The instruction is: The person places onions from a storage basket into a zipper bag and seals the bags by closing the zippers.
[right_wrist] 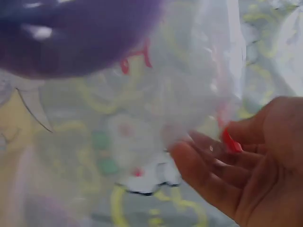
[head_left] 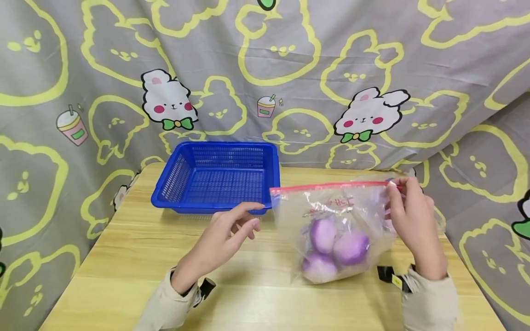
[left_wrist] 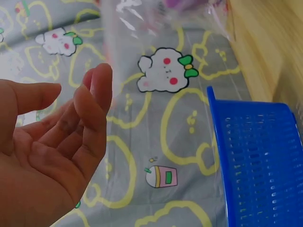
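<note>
A clear zip bag (head_left: 285, 230) with a red zip strip (head_left: 331, 186) hangs above the table. Inside it, several round purple-and-white vegetables (head_left: 351, 247), perhaps turnips or onions, sit bunched at the bottom. My right hand (head_left: 414, 216) pinches the bag's upper right corner; the right wrist view shows the red zip end between thumb and fingers, with a blurred purple round (right_wrist: 80, 38) close to the camera. My left hand (head_left: 219, 239) is in the air left of the bag, fingers loosely bent. In the left wrist view nothing lies between that hand's thumb and fingers.
A blue plastic basket (head_left: 159, 193) with slotted walls stands at the back left of the wooden table (head_left: 124, 276); no contents show in it. More clear plastic (head_left: 440, 223) lies behind my right hand. A grey patterned curtain (head_left: 290, 92) hangs behind the table.
</note>
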A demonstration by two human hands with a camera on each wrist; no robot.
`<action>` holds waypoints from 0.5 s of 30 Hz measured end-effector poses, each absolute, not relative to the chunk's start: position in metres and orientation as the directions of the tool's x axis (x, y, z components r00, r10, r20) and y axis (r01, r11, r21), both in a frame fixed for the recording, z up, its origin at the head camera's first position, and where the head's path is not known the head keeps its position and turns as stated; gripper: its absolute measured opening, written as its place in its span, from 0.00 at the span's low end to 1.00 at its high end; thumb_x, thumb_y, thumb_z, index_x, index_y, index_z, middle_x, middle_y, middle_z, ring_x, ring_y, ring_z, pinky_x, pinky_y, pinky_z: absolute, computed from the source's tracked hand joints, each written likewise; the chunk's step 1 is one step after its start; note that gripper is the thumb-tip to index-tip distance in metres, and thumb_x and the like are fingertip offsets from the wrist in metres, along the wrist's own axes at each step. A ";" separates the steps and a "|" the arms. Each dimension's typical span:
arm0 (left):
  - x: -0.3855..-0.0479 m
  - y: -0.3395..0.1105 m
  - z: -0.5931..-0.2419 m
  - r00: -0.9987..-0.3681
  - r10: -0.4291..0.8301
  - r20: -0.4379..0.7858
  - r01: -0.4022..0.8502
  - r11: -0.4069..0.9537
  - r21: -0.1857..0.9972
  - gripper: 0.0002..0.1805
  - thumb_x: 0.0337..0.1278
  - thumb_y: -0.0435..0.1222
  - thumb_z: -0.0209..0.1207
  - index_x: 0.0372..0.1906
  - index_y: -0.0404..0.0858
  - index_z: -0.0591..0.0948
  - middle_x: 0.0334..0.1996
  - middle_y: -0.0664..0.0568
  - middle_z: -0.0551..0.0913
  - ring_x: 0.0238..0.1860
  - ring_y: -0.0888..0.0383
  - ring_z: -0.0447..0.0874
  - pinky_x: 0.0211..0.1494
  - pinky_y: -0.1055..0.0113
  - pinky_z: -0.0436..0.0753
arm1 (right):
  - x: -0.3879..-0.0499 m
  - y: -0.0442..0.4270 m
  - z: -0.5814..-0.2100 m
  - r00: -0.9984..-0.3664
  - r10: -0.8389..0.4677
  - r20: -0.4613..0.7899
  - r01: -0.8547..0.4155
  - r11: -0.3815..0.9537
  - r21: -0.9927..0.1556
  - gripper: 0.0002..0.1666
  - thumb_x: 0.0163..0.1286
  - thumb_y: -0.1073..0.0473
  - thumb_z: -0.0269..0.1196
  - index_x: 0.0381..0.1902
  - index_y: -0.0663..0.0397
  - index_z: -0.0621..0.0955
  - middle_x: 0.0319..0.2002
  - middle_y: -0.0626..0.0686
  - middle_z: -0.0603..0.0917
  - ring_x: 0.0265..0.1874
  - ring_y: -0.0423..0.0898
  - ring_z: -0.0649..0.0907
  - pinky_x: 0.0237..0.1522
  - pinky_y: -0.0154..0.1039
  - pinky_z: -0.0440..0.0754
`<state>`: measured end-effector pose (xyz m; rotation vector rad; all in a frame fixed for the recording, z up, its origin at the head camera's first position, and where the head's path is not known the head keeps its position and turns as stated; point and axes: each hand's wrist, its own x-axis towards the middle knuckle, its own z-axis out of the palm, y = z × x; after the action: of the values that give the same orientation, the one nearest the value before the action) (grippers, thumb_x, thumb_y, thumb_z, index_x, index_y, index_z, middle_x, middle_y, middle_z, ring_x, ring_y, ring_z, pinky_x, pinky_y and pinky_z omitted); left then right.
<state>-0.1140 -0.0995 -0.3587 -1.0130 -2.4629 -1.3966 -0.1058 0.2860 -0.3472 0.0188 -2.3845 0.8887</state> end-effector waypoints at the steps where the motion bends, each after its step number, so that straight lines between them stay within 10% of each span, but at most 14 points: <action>1: -0.114 -0.099 -0.359 -0.765 0.495 0.412 0.609 0.347 0.713 0.15 0.72 0.34 0.55 0.59 0.46 0.79 0.31 0.62 0.84 0.28 0.64 0.83 0.30 0.67 0.83 | -0.116 0.290 -0.351 -0.830 0.203 0.519 -0.190 0.772 -0.606 0.14 0.79 0.57 0.51 0.49 0.65 0.72 0.33 0.60 0.84 0.17 0.27 0.78 0.19 0.24 0.77; 10: -0.111 -0.095 -0.374 -0.745 0.580 0.330 0.597 0.360 0.717 0.13 0.72 0.33 0.54 0.56 0.41 0.81 0.30 0.61 0.84 0.28 0.64 0.82 0.29 0.70 0.83 | -0.176 0.328 -0.380 -0.864 0.401 0.303 0.103 0.731 -0.675 0.18 0.77 0.61 0.47 0.54 0.73 0.71 0.38 0.70 0.85 0.16 0.42 0.84 0.50 0.55 0.80; 15: -0.106 -0.108 -0.400 -0.778 0.549 0.305 0.573 0.421 0.703 0.12 0.71 0.34 0.56 0.55 0.42 0.82 0.32 0.62 0.85 0.30 0.66 0.81 0.30 0.71 0.82 | -0.178 0.333 -0.388 -0.940 0.281 0.196 0.109 0.788 -0.605 0.26 0.75 0.60 0.48 0.62 0.76 0.66 0.45 0.72 0.83 0.41 0.66 0.85 0.49 0.61 0.78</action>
<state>-0.1057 -0.1079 -0.3998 -1.0354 -2.6241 -1.3160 -0.1779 0.3329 -0.3878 -0.3014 -2.7038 0.8907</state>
